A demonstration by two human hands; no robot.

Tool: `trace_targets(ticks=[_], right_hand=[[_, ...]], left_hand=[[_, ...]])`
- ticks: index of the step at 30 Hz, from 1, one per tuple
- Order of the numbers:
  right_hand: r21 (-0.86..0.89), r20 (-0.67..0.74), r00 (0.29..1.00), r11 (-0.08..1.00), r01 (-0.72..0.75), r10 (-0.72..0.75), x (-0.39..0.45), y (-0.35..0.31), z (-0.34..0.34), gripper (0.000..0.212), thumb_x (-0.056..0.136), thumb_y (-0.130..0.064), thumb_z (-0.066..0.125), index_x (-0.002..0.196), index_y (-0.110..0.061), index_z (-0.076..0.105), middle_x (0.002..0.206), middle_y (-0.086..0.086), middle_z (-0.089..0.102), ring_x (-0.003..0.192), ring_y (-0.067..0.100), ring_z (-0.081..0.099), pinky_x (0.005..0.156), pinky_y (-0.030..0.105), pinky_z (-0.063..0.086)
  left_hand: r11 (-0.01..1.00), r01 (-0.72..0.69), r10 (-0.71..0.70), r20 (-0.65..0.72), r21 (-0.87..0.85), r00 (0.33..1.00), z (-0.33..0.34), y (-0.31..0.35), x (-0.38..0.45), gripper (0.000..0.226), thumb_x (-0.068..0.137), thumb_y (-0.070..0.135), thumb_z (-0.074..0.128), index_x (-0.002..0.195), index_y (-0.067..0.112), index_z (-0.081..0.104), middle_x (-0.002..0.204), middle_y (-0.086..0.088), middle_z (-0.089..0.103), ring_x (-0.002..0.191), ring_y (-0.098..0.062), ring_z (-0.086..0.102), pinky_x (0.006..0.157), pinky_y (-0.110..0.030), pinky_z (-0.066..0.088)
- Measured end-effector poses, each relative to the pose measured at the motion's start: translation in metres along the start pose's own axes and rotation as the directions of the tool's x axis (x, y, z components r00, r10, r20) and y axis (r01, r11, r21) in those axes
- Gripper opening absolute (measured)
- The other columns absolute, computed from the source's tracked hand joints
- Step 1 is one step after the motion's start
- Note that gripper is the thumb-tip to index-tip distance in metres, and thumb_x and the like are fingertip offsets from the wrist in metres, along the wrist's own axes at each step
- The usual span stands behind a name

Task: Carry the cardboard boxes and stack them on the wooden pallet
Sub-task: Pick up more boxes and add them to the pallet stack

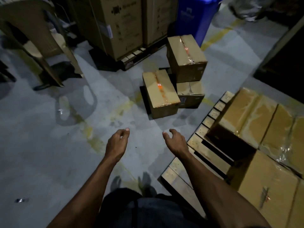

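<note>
Both hands are out over the floor, the left hand (pixel 117 142) and right hand (pixel 176 141) loosely curled and holding nothing. Just right of them, the wooden pallet (pixel 199 152) carries taped boxes (pixel 256 122). Beyond the pallet three cardboard boxes (pixel 160 93) sit sealed on the floor; their labels are too blurred to read. Farther off stands a blue bin (pixel 195 15), its white logo illegible.
</note>
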State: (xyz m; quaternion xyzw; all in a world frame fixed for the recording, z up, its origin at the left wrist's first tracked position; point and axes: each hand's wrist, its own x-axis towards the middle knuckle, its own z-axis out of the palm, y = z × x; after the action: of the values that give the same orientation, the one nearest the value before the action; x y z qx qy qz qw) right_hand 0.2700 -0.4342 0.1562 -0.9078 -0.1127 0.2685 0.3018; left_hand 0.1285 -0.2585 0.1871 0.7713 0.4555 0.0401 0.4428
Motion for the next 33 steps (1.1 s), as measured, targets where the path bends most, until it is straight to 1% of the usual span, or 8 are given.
trace_targets(ticks=[5, 8, 12, 15, 21, 24, 29, 33], right_hand=[[-0.005, -0.019, 0.999, 0.999, -0.045, 0.045, 0.072, -0.044, 0.001, 0.063, 0.100, -0.055, 0.044, 0.148, -0.014, 0.043, 0.151, 0.010, 0.047, 0.137, 0.031, 0.044, 0.111, 0.044, 0.038], [-0.003, -0.060, 0.995, 0.997, -0.078, 0.078, 0.123, -0.068, 0.010, 0.063, 0.099, -0.055, 0.044, 0.148, -0.014, 0.043, 0.151, 0.010, 0.047, 0.137, 0.030, 0.044, 0.111, 0.044, 0.038], [0.032, -0.112, 0.981, 0.987, -0.155, 0.158, 0.191, -0.107, 0.019, 0.064, 0.099, -0.055, 0.044, 0.149, -0.015, 0.042, 0.151, 0.010, 0.047, 0.137, 0.030, 0.045, 0.111, 0.045, 0.039], [0.088, -0.159, 0.957, 0.969, -0.231, 0.243, 0.232, -0.144, 0.021, 0.063, 0.099, -0.054, 0.046, 0.148, -0.014, 0.044, 0.150, 0.011, 0.048, 0.135, 0.031, 0.047, 0.109, 0.046, 0.041], [0.221, -0.212, 0.897, 0.913, -0.343, 0.388, 0.302, -0.203, 0.013, 0.054, 0.100, -0.046, 0.050, 0.140, -0.009, 0.052, 0.143, 0.014, 0.053, 0.133, 0.033, 0.048, 0.107, 0.040, 0.038], [0.270, -0.227, 0.864, 0.882, -0.386, 0.448, 0.341, -0.219, 0.007, 0.054, 0.100, -0.046, 0.050, 0.137, -0.006, 0.054, 0.140, 0.018, 0.055, 0.130, 0.036, 0.049, 0.105, 0.041, 0.040], [0.394, -0.229, 0.816, 0.817, -0.421, 0.531, 0.427, -0.220, 0.006, 0.055, 0.098, -0.049, 0.050, 0.137, -0.010, 0.053, 0.138, 0.018, 0.057, 0.126, 0.037, 0.051, 0.103, 0.043, 0.043], [0.471, -0.183, 0.760, 0.735, -0.489, 0.623, 0.499, -0.213, 0.002, 0.060, 0.099, -0.049, 0.049, 0.144, -0.011, 0.047, 0.144, 0.017, 0.051, 0.133, 0.037, 0.046, 0.107, 0.042, 0.038]], left_hand=[[1.000, 0.000, -0.002, 0.048, 0.029, 0.999, -0.011, 0.019, 0.091, 0.047, 0.104, 0.048, 0.040, 0.125, 0.014, 0.064, 0.131, -0.012, 0.063, 0.121, -0.032, 0.056, 0.090, -0.032, 0.039], [0.998, -0.043, 0.038, 0.127, 0.036, 0.991, -0.016, 0.030, 0.162, 0.047, 0.105, 0.047, 0.038, 0.129, 0.014, 0.062, 0.133, -0.012, 0.061, 0.122, -0.031, 0.055, 0.094, -0.034, 0.039], [0.994, -0.107, 0.096, 0.218, 0.038, 0.971, -0.024, 0.050, 0.263, 0.045, 0.105, 0.046, 0.040, 0.127, 0.014, 0.062, 0.129, -0.010, 0.063, 0.117, -0.029, 0.057, 0.087, -0.029, 0.037], [0.983, -0.156, 0.120, 0.299, 0.099, 0.947, -0.033, 0.073, 0.336, 0.042, 0.104, 0.046, 0.043, 0.122, 0.014, 0.064, 0.118, -0.008, 0.065, 0.105, -0.026, 0.058, 0.082, -0.028, 0.037], [0.948, -0.267, 0.173, 0.423, 0.174, 0.890, -0.045, 0.141, 0.457, 0.036, 0.103, 0.047, 0.043, 0.100, 0.017, 0.063, 0.105, -0.008, 0.065, 0.099, -0.030, 0.059, 0.081, -0.033, 0.042], [0.921, -0.329, 0.193, 0.491, 0.207, 0.849, -0.033, 0.176, 0.509, 0.036, 0.104, 0.046, 0.042, 0.091, 0.018, 0.061, 0.099, -0.009, 0.065, 0.097, -0.031, 0.059, 0.082, -0.035, 0.044], [0.867, -0.432, 0.223, 0.582, 0.249, 0.782, 0.011, 0.225, 0.598, 0.041, 0.103, 0.048, 0.043, 0.107, 0.013, 0.065, 0.105, -0.004, 0.063, 0.102, -0.027, 0.058, 0.088, -0.037, 0.046], [0.806, -0.510, 0.224, 0.643, 0.301, 0.733, 0.049, 0.261, 0.663, 0.043, 0.103, 0.044, 0.043, 0.106, 0.007, 0.066, 0.109, -0.012, 0.067, 0.100, -0.030, 0.059, 0.085, -0.037, 0.046]])
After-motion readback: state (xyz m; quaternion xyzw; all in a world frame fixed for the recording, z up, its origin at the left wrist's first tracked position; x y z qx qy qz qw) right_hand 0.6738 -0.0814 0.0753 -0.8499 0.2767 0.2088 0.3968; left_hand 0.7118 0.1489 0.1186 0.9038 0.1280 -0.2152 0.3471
